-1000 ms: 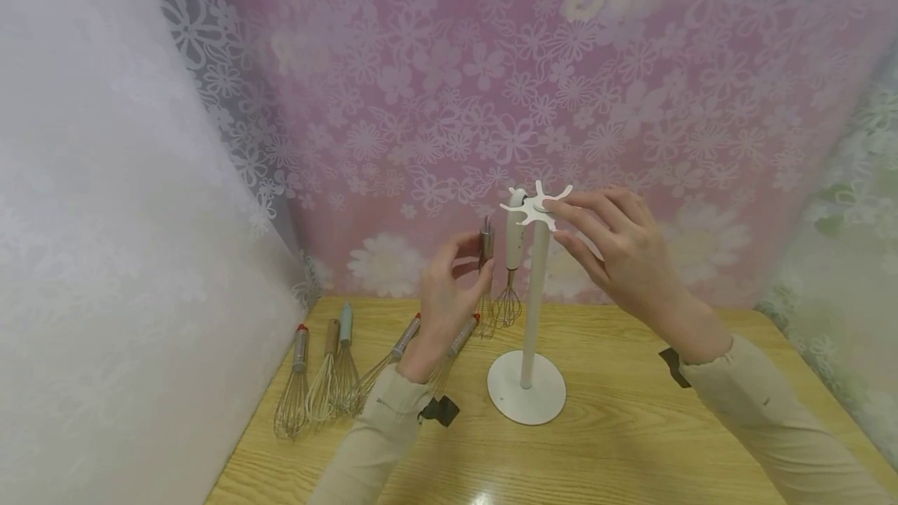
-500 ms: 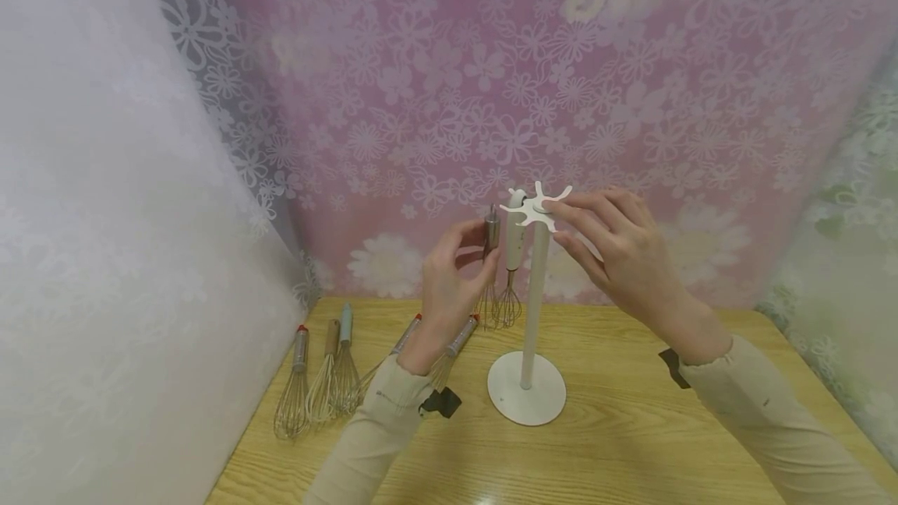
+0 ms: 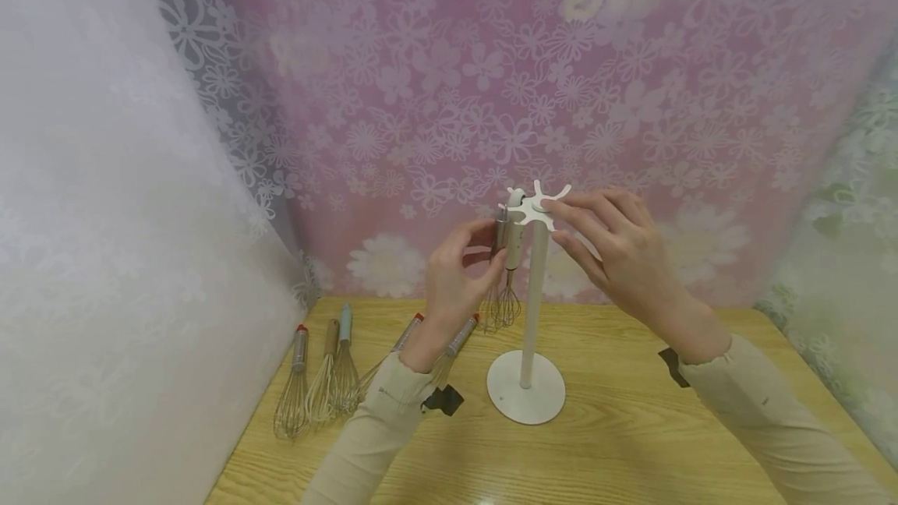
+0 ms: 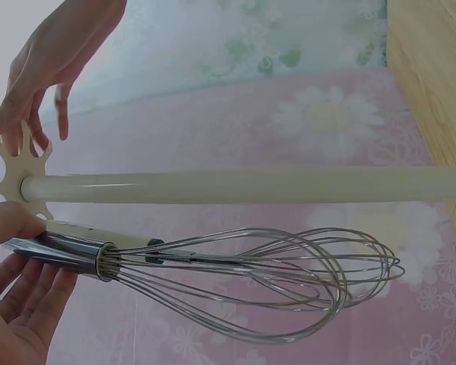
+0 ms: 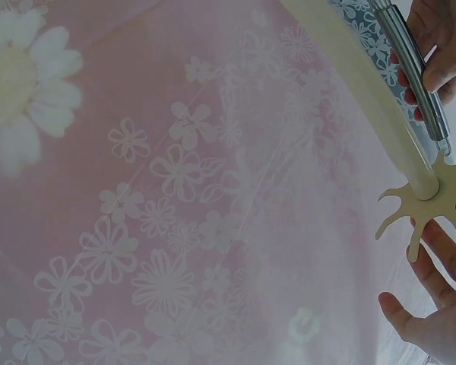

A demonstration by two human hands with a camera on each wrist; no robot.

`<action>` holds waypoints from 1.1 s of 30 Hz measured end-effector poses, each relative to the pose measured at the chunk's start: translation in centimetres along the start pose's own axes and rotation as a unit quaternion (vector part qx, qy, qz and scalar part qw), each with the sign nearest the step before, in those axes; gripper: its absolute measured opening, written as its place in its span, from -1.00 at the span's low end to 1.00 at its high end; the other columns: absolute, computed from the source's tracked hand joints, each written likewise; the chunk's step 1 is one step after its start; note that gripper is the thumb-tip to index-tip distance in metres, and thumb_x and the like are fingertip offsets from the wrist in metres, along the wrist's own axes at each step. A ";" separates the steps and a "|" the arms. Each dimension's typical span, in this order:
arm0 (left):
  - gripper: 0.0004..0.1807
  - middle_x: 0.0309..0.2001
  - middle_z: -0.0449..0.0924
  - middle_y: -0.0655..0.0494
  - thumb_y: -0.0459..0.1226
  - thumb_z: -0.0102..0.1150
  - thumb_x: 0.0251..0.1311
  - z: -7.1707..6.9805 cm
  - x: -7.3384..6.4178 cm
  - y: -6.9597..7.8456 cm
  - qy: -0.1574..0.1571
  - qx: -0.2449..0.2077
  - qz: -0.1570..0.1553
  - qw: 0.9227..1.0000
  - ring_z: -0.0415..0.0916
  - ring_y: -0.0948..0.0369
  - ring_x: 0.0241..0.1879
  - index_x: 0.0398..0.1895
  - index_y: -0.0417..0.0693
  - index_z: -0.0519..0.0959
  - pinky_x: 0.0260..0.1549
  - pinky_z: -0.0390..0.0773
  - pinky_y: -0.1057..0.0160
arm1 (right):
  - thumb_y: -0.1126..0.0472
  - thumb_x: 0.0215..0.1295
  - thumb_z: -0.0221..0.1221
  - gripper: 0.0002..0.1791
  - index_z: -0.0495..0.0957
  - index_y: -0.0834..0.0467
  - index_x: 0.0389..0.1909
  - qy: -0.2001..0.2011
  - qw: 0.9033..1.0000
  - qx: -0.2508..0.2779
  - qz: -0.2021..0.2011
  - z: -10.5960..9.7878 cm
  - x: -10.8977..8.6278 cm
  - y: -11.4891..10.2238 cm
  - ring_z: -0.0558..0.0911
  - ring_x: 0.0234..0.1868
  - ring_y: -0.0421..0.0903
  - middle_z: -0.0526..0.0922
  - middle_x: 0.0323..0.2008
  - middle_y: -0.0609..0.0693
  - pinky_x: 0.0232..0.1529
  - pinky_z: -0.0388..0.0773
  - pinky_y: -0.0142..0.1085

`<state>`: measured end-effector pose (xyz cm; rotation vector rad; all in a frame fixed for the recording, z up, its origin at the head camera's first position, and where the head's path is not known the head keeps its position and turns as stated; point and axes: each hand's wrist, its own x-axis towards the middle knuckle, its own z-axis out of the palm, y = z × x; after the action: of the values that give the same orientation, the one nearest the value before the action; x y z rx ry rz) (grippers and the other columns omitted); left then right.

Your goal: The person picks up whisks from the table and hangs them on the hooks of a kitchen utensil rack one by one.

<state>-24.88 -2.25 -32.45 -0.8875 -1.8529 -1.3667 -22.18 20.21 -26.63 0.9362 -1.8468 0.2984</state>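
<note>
A: What's shifted since a second ago?
B: The steel-handled whisk point(image 3: 500, 234), upright in the left hand point(image 3: 452, 275), has come rightward to a tip of the hook plate point(image 3: 531, 213). It now partly covers the white-handled whisk point(image 3: 515, 244) hanging there. Can't tell whether its loop touches the plate.
A: Fingers?
B: Left thumb and fingers pinch the steel handle. Right hand point(image 3: 624, 256) unmoved: fingers spread, fingertip on the plate's hub, thumb apart.
A: Edges, room?
B: Tight between the two whisks. Stand base point(image 3: 526, 405) well apart from the right edge of the table point(image 3: 631, 435), wood grain showing between. Five whisks point(image 3: 300, 349) lie along the left side.
</note>
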 end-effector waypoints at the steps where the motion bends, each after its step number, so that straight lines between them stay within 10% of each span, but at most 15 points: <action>1: -0.60 -0.06 0.67 -0.13 -0.42 0.34 0.25 0.1 0.0 0.0 -0.001 -0.001 0.000 1.000 0.70 0.07 -0.10 0.15 -0.27 0.55 -0.12 0.72 0.34 | -0.07 0.62 -0.07 -0.51 0.62 0.19 0.18 0.000 1.000 0.000 0.000 0.0 0.0 0.0 0.53 -0.03 0.27 0.67 -0.03 0.21 0.09 0.43 0.14; 33: -0.54 -0.07 0.68 -0.10 -0.39 0.39 0.22 1.3 -0.1 0.4 -0.015 -0.036 -0.012 0.999 0.72 0.07 -0.13 0.19 -0.19 0.53 -0.13 0.71 0.36 | -0.08 0.62 -0.07 -0.50 0.62 0.18 0.20 0.004 1.000 0.001 0.000 0.0 -0.2 0.0 0.53 -0.02 0.27 0.66 -0.03 0.22 0.07 0.42 0.14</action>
<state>-24.68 -0.90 -32.61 -0.9300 -1.8534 -1.4507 -22.17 20.25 -26.78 0.9347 -1.8400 0.3039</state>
